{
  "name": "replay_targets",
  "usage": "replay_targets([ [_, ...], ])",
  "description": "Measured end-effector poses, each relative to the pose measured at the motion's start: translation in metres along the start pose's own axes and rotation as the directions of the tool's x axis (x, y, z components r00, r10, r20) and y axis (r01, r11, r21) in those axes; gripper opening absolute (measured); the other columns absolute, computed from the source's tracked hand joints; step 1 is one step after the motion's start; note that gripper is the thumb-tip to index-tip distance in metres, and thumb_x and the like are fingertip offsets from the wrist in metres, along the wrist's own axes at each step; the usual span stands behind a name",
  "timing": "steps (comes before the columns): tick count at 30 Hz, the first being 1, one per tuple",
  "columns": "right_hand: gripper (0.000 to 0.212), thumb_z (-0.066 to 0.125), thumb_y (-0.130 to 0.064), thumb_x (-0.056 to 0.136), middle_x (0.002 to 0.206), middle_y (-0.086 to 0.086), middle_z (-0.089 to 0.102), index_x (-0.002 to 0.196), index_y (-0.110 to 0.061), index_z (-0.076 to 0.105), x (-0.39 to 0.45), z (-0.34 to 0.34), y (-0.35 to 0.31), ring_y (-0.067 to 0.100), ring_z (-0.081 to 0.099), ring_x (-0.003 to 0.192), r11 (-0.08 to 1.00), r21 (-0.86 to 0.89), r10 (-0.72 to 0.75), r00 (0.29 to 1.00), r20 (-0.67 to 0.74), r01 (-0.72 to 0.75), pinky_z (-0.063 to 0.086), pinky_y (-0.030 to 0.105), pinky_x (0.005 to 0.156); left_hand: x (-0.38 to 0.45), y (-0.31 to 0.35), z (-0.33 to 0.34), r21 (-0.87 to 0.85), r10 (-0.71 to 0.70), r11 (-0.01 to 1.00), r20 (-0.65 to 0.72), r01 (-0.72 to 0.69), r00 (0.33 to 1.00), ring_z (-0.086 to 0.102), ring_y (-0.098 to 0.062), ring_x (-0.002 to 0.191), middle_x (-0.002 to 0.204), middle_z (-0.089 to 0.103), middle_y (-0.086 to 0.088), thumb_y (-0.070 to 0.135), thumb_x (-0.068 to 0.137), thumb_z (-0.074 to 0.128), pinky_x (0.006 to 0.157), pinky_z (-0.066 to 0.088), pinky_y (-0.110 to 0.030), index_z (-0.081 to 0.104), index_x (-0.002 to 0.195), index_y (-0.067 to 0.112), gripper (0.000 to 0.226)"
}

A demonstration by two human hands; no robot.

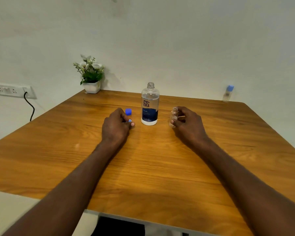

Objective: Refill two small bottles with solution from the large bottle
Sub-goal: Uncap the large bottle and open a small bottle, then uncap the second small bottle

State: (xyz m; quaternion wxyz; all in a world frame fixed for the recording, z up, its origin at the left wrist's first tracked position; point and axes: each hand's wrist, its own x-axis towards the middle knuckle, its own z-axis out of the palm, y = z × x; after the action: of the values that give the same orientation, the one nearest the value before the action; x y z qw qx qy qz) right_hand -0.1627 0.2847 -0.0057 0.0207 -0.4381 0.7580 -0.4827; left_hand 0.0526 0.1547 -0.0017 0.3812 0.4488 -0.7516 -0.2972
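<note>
At the centre of the wooden table [160, 167] the large bottle [149, 104] is standing upright with its neck uncapped, clear liquid showing through the upper body. A blue cap [128, 111] is sitting on the wood just left of it, beside the left hand.

The left hand [117, 126] is resting on the table, fingers curled and pinching a small light-blue cap [130, 120] between thumb and fingertips. The right hand [188, 124] is gripping a small clear bottle [174, 116], fingers wrapped round its body, open neck pointing up; it is sitting just right of the large bottle, not touching it. Its fill level cannot be read; it is looking empty.

A second small bottle [228, 93] with a blue cap on is standing at the far right edge of the table, well apart from both hands.

Progress, judged: both working bottles are uncapped, pouring is not yet underway. Remaining: fill, recap, then repeat for the far bottle.

Label: "re-nu" in large dark letters, "fresh" on the blue band below. Finer print is too small to read.
</note>
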Motion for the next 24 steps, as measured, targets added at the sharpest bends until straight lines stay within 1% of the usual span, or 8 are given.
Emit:
replay_targets([
  [5,0.054,0.070,-0.015,0.098,0.135,-0.003,0.066,0.148,-0.027,0.052,0.002,-0.002,0.004,0.008,0.062,0.109,1.000,-0.002,-0.008,1.000,0.025,0.008,0.052,0.024,0.087,0.001,-0.001,0.000,0.038,0.021,0.999,0.037,-0.023,0.999,0.062,-0.009,0.081,0.096,0.072,0.002,0.013,0.079,0.087,0.064,0.045,-0.025,0.066,0.089,0.017,0.024],
  [8,0.054,0.068,-0.014,0.098,0.136,-0.002,0.065,0.148,-0.026,0.052,0.003,-0.003,0.004,0.007,0.061,0.107,1.000,-0.008,-0.019,0.999,0.048,0.019,0.049,0.018,0.082,0.000,0.002,-0.001,0.039,0.031,0.999,0.057,-0.034,0.998,0.062,-0.013,0.097,0.107,0.072,-0.001,0.009,0.083,0.083,0.081,0.049,-0.029,0.071,0.098,0.015,0.020],
  [10,0.056,0.068,-0.011,0.098,0.138,0.000,0.065,0.149,-0.025,0.050,0.003,-0.004,0.005,0.008,0.061,0.107,1.000,0.009,-0.018,0.998,0.054,0.017,0.049,0.019,0.082,0.000,0.003,-0.001,0.031,0.040,0.999,0.065,-0.042,0.997,0.061,-0.013,0.101,0.110,0.073,-0.003,0.006,0.084,0.082,0.086,0.048,-0.030,0.072,0.099,0.014,0.019],
  [12,0.062,0.070,-0.009,0.096,0.141,0.001,0.062,0.152,-0.026,0.046,0.004,-0.004,0.005,0.009,0.060,0.110,0.999,0.034,-0.006,0.997,0.074,0.004,0.050,0.019,0.082,-0.001,0.003,-0.002,0.032,0.040,0.999,0.060,-0.042,0.997,0.061,-0.014,0.104,0.114,0.072,-0.004,0.007,0.084,0.082,0.088,0.050,-0.032,0.071,0.102,0.013,0.022],
  [15,0.086,0.081,-0.011,0.087,0.143,-0.004,0.053,0.156,-0.032,0.034,0.005,-0.006,0.001,0.011,0.056,0.117,0.998,0.069,-0.001,0.994,0.107,-0.007,0.047,0.015,0.080,0.001,0.002,-0.001,0.021,0.030,0.999,0.043,-0.031,0.999,0.056,-0.013,0.108,0.124,0.066,-0.004,0.012,0.081,0.086,0.089,0.049,-0.032,0.066,0.109,0.014,0.035],
  [18,0.102,0.086,-0.011,0.081,0.152,0.000,0.044,0.159,-0.032,0.025,0.006,-0.010,-0.002,0.016,0.052,0.126,0.996,0.084,-0.020,0.996,0.087,0.013,0.050,0.028,0.093,0.002,0.002,-0.002,0.018,0.041,0.999,0.043,-0.042,0.998,0.048,-0.012,0.111,0.128,0.052,0.001,0.026,0.080,0.088,0.083,0.042,-0.024,0.060,0.112,0.021,0.043],
  [21,0.093,0.079,-0.004,0.085,0.146,0.000,0.048,0.158,-0.030,0.029,0.006,-0.018,-0.001,0.013,0.060,0.113,0.996,0.064,-0.060,0.997,-0.041,0.063,0.055,0.027,0.083,-0.003,0.007,-0.009,-0.010,0.202,0.978,-0.161,-0.207,0.966,0.052,-0.018,0.112,0.116,0.056,0.000,0.032,0.089,0.079,0.090,0.046,-0.034,0.059,0.103,0.021,0.027],
  [24,0.066,0.069,0.000,0.089,0.129,0.000,0.060,0.148,-0.021,0.048,0.007,-0.035,0.006,0.014,0.064,0.094,0.989,-0.085,-0.139,0.956,-0.260,0.121,0.055,0.026,0.076,-0.014,0.021,-0.016,0.053,0.439,0.883,-0.442,-0.466,0.782,0.053,-0.022,0.096,0.096,0.055,0.002,0.021,0.095,0.069,0.082,0.046,-0.038,0.056,0.092,0.018,0.014],
])
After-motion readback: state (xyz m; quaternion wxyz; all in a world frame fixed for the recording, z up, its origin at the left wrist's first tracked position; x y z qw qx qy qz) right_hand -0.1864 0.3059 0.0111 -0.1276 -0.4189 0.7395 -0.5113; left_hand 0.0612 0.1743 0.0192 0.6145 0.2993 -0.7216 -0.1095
